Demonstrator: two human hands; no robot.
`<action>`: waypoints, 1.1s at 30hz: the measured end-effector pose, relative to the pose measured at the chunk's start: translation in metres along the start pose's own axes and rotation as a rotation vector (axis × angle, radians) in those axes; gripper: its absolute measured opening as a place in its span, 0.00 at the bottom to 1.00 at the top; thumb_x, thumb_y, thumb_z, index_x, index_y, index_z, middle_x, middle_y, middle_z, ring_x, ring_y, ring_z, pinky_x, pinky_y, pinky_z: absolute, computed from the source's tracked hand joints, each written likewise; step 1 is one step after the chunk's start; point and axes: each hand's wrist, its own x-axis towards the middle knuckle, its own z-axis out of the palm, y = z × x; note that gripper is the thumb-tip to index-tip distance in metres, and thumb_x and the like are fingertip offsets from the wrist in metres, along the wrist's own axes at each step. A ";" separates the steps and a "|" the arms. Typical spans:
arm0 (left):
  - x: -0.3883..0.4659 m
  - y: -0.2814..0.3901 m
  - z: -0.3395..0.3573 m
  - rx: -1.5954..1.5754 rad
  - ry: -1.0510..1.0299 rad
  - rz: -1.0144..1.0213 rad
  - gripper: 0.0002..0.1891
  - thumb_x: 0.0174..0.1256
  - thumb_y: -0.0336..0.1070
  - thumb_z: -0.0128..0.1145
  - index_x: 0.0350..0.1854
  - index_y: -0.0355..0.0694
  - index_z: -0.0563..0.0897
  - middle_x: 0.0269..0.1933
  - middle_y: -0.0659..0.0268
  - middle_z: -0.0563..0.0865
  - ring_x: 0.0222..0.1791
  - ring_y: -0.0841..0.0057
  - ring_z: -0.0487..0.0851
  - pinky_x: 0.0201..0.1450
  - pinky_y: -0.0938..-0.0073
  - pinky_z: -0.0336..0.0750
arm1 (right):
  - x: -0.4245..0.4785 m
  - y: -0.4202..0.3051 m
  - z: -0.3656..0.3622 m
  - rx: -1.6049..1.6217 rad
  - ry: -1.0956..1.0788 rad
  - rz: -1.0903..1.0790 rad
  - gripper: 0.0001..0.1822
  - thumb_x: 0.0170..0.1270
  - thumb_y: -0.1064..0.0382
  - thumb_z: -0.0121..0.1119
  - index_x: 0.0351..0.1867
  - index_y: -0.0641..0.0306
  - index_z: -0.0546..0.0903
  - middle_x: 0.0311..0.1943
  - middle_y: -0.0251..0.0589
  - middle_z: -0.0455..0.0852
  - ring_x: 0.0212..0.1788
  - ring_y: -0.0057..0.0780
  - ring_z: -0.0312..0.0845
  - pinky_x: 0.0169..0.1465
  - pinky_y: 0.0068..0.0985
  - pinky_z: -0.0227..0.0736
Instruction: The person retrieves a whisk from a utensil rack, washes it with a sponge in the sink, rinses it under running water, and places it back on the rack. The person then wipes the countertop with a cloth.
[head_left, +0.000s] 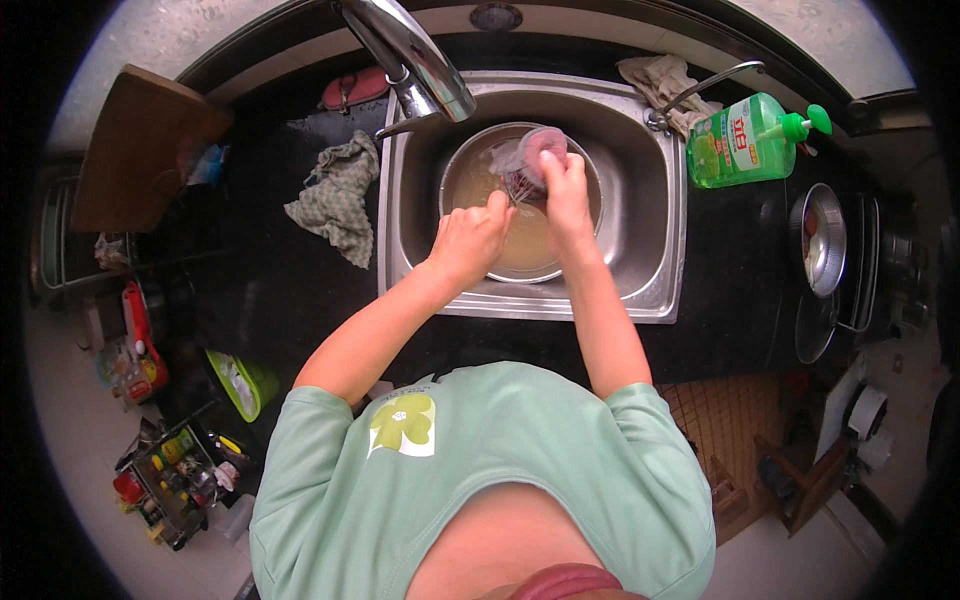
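Both hands are over a round metal basin (594, 180) of cloudy water, set inside the stainless steel sink (637, 262). My left hand (471, 231) is closed around the lower end of a thin wire utensil (519, 193), which looks like a whisk; its handle is hidden in the fist. Pressed around the upper part of the wires is a pink and grey scrubbing cloth or sponge (541, 150), gripped by my right hand (568, 187) with the thumb on top. The chrome faucet (431, 71) hangs over the sink's upper left.
A checked cloth (337, 199) lies left of the sink, a pink item (358, 88) behind it. At the right stand a green pump bottle (742, 146), a pale rag (664, 82) and a metal colander (823, 240). A wooden board (142, 150) stands far left.
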 end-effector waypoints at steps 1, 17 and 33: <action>0.002 -0.001 0.001 -0.019 0.008 0.005 0.10 0.67 0.38 0.47 0.32 0.36 0.68 0.19 0.49 0.80 0.22 0.48 0.79 0.24 0.50 0.72 | -0.008 0.004 0.006 -0.211 0.025 -0.165 0.19 0.63 0.55 0.53 0.43 0.67 0.64 0.37 0.44 0.74 0.41 0.32 0.71 0.48 0.28 0.66; -0.006 -0.010 -0.002 -1.012 -0.193 -0.153 0.14 0.71 0.42 0.45 0.29 0.38 0.74 0.12 0.73 0.67 0.09 0.86 0.61 0.13 0.84 0.55 | -0.002 -0.002 -0.013 1.023 -0.660 0.391 0.29 0.71 0.47 0.34 0.62 0.71 0.63 0.60 0.58 0.68 0.59 0.49 0.68 0.62 0.46 0.63; -0.010 0.004 -0.002 -1.572 -0.267 -0.446 0.18 0.73 0.47 0.40 0.27 0.40 0.71 0.11 0.76 0.63 0.06 0.88 0.56 0.09 0.86 0.50 | -0.016 -0.009 0.017 0.586 -0.245 0.029 0.20 0.69 0.53 0.47 0.52 0.66 0.66 0.45 0.52 0.80 0.44 0.37 0.80 0.48 0.33 0.77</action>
